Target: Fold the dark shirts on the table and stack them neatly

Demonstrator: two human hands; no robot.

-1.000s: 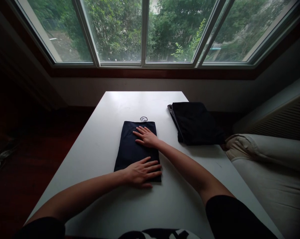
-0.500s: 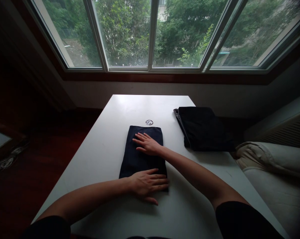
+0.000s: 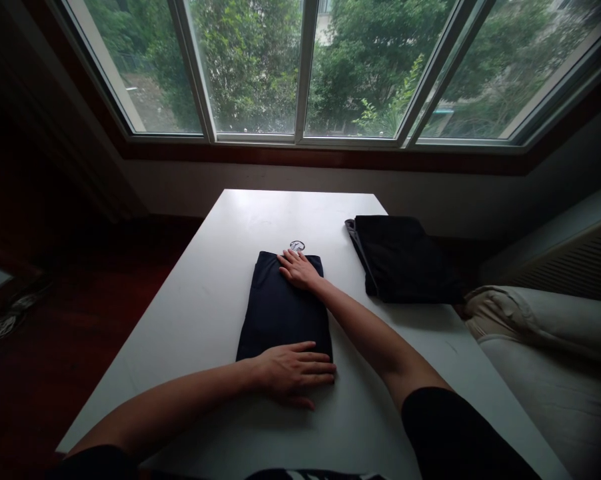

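Note:
A dark navy folded garment [image 3: 283,313] lies flat on the white table in front of me; its exact kind cannot be told. My left hand [image 3: 295,373] rests across its near edge, fingers stretched out and pointing right, with the thumb over the tabletop. Near the far edge of the cloth, my right hand [image 3: 299,268] lies flat with its fingers extended. Neither hand grips anything. Just beyond the right fingertips is a round black-and-white mark [image 3: 297,245] on the table.
A second folded dark garment [image 3: 405,260] with a grey edge sits at the table's right side. The white table [image 3: 190,313] narrows toward the window. Beige bedding [image 3: 535,360] is to the right, and cables [image 3: 3,327] lie on the floor at left.
My right hand has slid away from me over the cloth to its far edge. The left hand has stayed at the near edge. The view has shifted slightly.

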